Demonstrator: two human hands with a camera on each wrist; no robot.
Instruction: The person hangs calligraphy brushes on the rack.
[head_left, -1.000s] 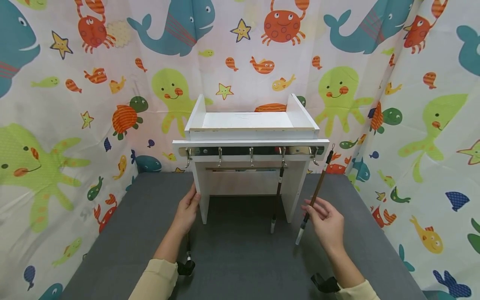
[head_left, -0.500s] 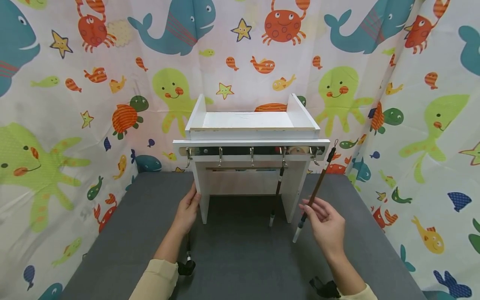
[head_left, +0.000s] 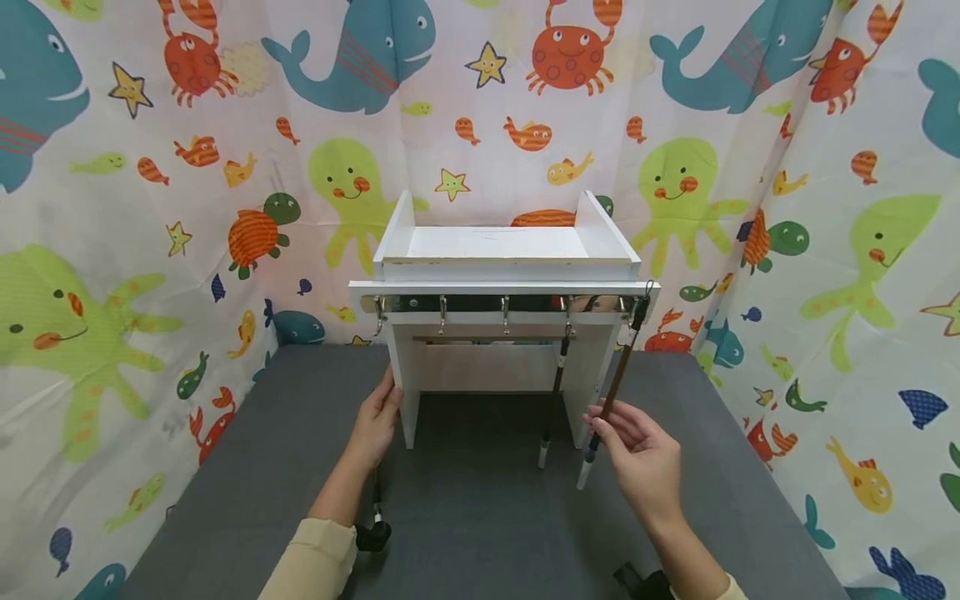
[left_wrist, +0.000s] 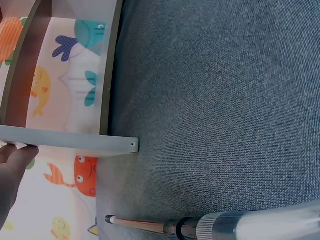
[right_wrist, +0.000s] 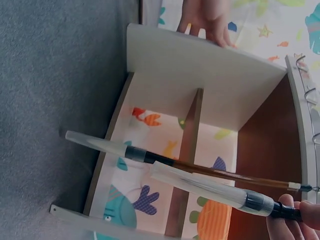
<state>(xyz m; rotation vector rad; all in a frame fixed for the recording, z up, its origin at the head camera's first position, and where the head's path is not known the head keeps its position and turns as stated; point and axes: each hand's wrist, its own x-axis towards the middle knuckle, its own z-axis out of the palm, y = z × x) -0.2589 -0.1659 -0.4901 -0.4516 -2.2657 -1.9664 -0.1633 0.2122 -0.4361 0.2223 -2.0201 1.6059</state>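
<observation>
A white shelf rack (head_left: 510,271) with a row of metal hooks (head_left: 505,312) stands in the middle of the head view. My left hand (head_left: 377,421) rests on the outer face of its left side panel, fingers not wrapped around to the inside. With thumb and fingertips my right hand (head_left: 641,458) pinches a calligraphy brush (head_left: 619,371), brown-shafted and clear-capped, cap downward. Its top loop is close to the rightmost hook; I cannot tell whether it touches. Another calligraphy brush (head_left: 558,375) hangs from the neighbouring hook, also seen in the right wrist view, behind the held brush's cap (right_wrist: 200,185).
A further calligraphy brush (left_wrist: 140,225) lies left of the rack, mostly hidden by my left arm in the head view. Grey fabric (head_left: 480,533) covers the surface. A sea-animal curtain (head_left: 465,100) hangs behind the rack and at both sides.
My right hand has moved left with its brush, bringing the loop from right of the rack to the rightmost hook. The hanging brush sways slightly. My left hand stays put.
</observation>
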